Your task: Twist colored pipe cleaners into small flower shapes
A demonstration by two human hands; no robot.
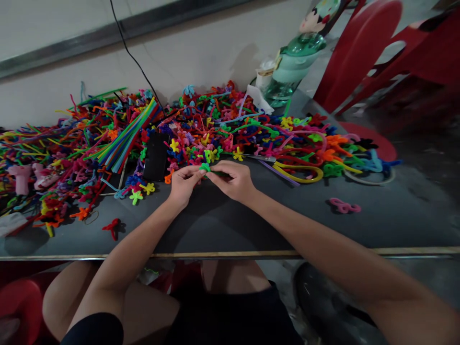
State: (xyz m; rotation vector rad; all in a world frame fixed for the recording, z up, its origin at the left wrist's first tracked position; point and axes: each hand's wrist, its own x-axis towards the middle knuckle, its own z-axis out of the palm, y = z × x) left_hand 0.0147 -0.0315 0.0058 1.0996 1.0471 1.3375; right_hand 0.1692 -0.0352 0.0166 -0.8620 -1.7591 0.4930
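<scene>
Between my fingertips is a green pipe cleaner [204, 167], bent into a small looped shape. My left hand [184, 183] pinches it from the left with thumb and forefinger. From the other side my right hand [233, 179] grips it, its remaining fingers curled in. Part of the green piece is hidden by the fingers. Just beyond my hands lie yellow and multicoloured pipe cleaner flowers [212, 154]. A black phone [155, 157] rests flat to the left of my left hand.
A heap of twisted pipe cleaners [230, 110] runs along the wall. Scissors with yellow handles [298, 172] lie right of my hands. A green bottle [293, 72] stands behind, near a red chair [359, 52]. Pink [344, 205] and red [113, 228] twisted pieces lie on the dark table.
</scene>
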